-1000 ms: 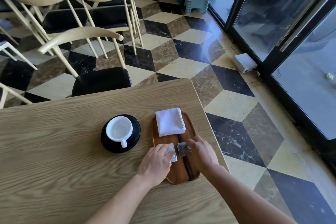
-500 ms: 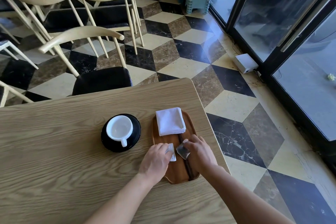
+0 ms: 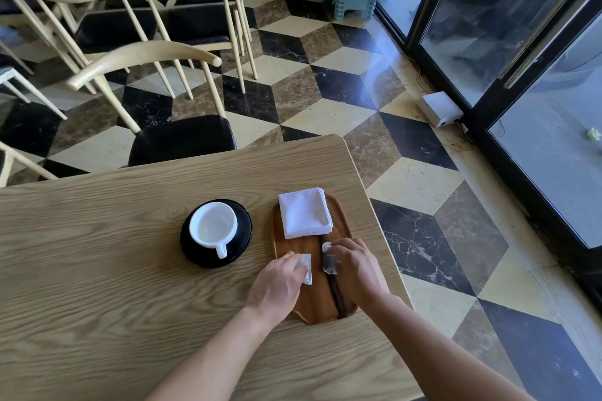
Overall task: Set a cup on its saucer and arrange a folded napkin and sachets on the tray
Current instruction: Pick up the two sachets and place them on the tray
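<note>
Since a second ago both hands have edged up the tray [image 3: 280, 238], toward the napkin [image 3: 304, 212]. The left hand [image 3: 277, 283] presses a white sachet [image 3: 306, 267] flat on the wood, fingers lying over its left half. The right hand [image 3: 355, 267] pinches a second sachet [image 3: 329, 259], now lifted and turned more on edge than before, just below the napkin's lower right corner and apart from it. The two sachets sit close, side by side, not touching.

The napkin, folded square, rests on the upper end of the tray, unmoved. Left of the tray, the cup [image 3: 213, 227] stands on its black saucer [image 3: 242, 221], handle pointing toward the bottom of the frame, as it did earlier. All of it is on the bench [image 3: 97, 254], in the middle of the frame.

Any printing on the sachets is too small to read.
</note>
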`<state>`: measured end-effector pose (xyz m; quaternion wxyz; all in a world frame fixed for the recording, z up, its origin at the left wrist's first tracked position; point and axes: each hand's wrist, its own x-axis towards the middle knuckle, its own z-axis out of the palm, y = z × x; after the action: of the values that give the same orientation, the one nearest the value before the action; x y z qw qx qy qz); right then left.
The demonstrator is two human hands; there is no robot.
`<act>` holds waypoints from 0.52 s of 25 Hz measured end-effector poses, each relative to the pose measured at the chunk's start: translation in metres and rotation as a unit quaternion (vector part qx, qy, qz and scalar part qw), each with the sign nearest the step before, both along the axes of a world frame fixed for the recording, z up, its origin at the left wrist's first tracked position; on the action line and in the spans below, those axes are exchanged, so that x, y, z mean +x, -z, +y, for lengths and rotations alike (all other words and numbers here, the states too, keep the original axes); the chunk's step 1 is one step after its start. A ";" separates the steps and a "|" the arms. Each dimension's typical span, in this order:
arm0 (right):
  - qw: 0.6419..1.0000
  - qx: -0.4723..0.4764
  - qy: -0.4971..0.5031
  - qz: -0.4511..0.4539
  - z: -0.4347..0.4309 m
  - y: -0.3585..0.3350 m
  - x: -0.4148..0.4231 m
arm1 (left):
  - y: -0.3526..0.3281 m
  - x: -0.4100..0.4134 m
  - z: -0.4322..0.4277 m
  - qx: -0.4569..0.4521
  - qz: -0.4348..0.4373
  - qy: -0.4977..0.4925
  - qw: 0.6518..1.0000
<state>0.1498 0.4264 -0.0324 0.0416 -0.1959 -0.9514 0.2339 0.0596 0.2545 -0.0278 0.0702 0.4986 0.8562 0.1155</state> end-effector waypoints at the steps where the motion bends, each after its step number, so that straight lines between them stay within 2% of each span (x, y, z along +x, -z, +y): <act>1: 1.000 -0.005 0.013 0.011 0.000 -0.001 0.002 | -0.001 -0.001 0.000 0.011 -0.014 -0.002 1.000; 4: 0.999 -0.016 0.039 0.022 -0.002 0.000 0.008 | -0.005 -0.005 0.003 0.086 -0.095 -0.059 0.990; 7: 0.998 -0.019 0.050 0.031 -0.002 -0.001 0.012 | -0.007 -0.014 0.012 0.172 -0.192 -0.191 0.947; 10: 0.998 -0.020 0.056 0.029 -0.002 -0.001 0.013 | -0.004 -0.023 0.018 0.164 -0.277 -0.290 0.901; 11: 0.998 -0.019 0.055 0.028 -0.001 -0.001 0.013 | -0.004 -0.025 0.019 0.151 -0.286 -0.298 0.898; 13: 0.998 -0.019 0.053 0.026 0.000 -0.002 0.012 | -0.002 -0.026 0.020 0.118 -0.231 -0.245 0.934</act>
<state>0.1622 0.4262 -0.0304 0.0753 -0.2403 -0.9337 0.2545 0.0339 0.2744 -0.0257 0.1757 0.2377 0.8922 0.3415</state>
